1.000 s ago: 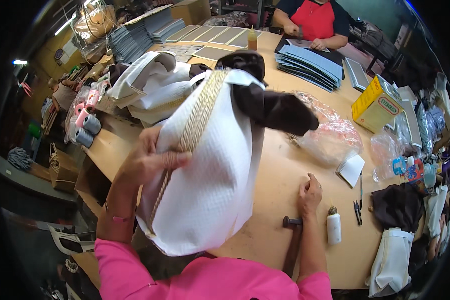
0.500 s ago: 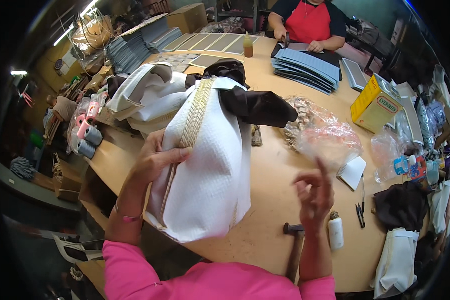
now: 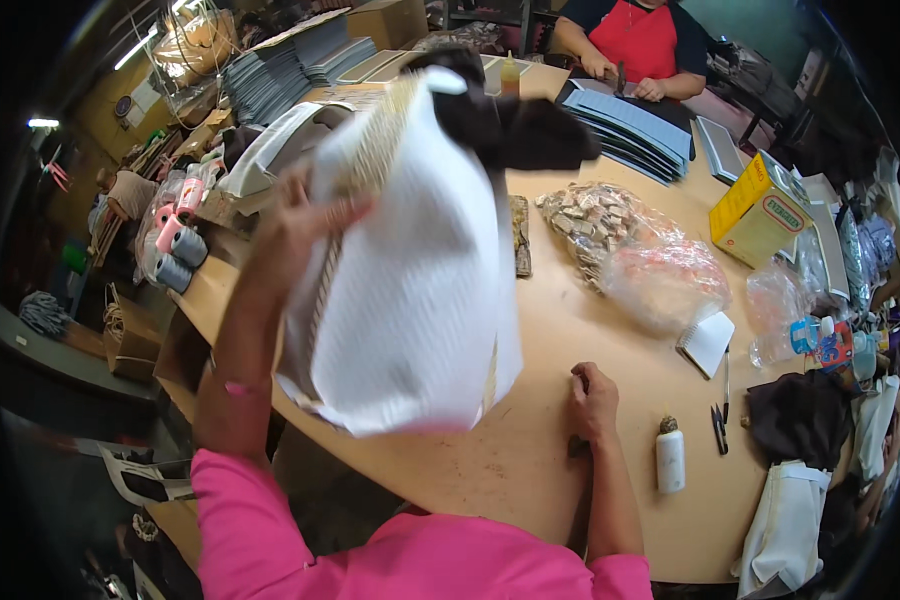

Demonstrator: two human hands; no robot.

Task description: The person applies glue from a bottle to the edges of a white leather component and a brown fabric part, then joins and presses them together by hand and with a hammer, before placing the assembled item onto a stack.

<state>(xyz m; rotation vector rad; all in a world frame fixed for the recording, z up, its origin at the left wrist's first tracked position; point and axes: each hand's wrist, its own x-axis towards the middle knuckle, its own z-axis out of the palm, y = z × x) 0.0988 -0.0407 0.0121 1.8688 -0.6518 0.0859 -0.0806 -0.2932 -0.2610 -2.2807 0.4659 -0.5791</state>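
Note:
A white textured bag [image 3: 410,300] with gold braided trim and dark brown lining hangs tilted in the air over the table's near left part. My left hand [image 3: 315,215] grips it by its left side, thumb across the front face; motion blurs both. The dark lining [image 3: 545,135] flops out of its top toward the right. My right hand [image 3: 595,402] rests low over the table with its fingers curled in, and nothing shows in them. Close by, partly behind my right wrist, is a hammer [image 3: 577,446], its handle mostly hidden.
To the right are a white bottle [image 3: 671,460], thread snips [image 3: 719,430], a notepad [image 3: 706,343] and another white bag [image 3: 788,525]. A clear plastic bag of small pieces [image 3: 610,225] and a yellow can [image 3: 760,210] stand farther back. Across the table a person [image 3: 640,50] works beside stacked sheets [image 3: 630,135].
My left hand has lifted the white bag up and swung its bottom outward. My right hand has dropped toward the table and left, its raised finger now curled.

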